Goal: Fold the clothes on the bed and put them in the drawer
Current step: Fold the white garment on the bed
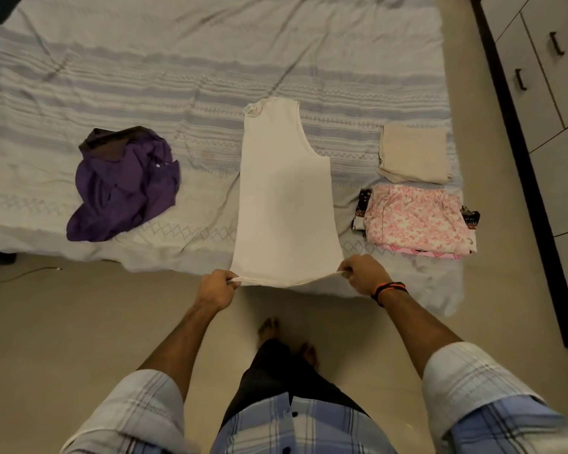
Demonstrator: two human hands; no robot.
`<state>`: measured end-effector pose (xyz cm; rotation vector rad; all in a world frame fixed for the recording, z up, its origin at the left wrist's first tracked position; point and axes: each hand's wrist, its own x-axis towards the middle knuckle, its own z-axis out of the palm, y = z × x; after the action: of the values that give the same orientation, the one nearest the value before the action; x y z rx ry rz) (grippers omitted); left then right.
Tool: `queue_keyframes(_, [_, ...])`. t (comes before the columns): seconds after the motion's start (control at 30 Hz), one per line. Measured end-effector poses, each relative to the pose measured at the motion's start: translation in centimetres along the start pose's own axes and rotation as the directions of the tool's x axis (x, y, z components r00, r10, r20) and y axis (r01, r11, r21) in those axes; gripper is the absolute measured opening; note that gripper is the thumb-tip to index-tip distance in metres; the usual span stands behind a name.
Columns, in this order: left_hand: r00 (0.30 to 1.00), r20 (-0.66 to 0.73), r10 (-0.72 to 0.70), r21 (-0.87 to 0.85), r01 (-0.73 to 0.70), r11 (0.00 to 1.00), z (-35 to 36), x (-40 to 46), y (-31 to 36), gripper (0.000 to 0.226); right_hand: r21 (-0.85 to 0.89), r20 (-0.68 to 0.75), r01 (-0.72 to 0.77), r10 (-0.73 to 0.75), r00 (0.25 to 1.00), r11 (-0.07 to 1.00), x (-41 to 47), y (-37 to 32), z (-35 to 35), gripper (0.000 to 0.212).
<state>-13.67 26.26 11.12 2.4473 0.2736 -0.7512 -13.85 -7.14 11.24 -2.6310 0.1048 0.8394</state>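
A white sleeveless vest (pixel 284 198), folded in half lengthwise, lies stretched across the near edge of the bed (pixel 177 77). My left hand (pixel 217 288) grips its bottom hem at the left corner. My right hand (pixel 363 276) grips the hem at the right corner, pulling it taut just past the bed edge. A crumpled purple shirt (pixel 125 183) sits unfolded to the left. On the right lie a folded beige cloth (pixel 413 154) and a folded pink floral garment (pixel 417 219) on top of a dark patterned one (pixel 361 208).
A cabinet of drawers (pixel 545 70) with dark handles stands along the right wall, all drawers closed. Beige floor runs between the bed and me. A thin cable (pixel 30 271) lies on the floor at the left. My bare feet (pixel 269 327) are below the vest.
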Motion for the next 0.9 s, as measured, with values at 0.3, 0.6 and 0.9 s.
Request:
queue_keyframes(0.3, [0.994, -0.1, -0.047, -0.084, 0.038, 0.996, -0.6, 2.3, 2.0, 0.02, 0.083, -0.123, 0.022, -0.012, 0.992, 0.996, 2.4, 0.2, -1.4, 0.03])
queue_keyframes(0.6, [0.982, -0.162, -0.093, -0.159, 0.067, 0.985, -2.1, 9.4, 4.3, 0.022, 0.233, -0.19, -0.024, 0.07, 0.979, 0.972, 9.2, -0.4, -4.0, 0.029])
queue_keyframes(0.9, [0.972, -0.161, -0.171, -0.209, 0.136, 0.968, -2.5, 20.3, 5.7, 0.027, 0.273, -0.17, -0.088, 0.138, 0.976, 0.958, 19.9, -0.7, -5.3, 0.032])
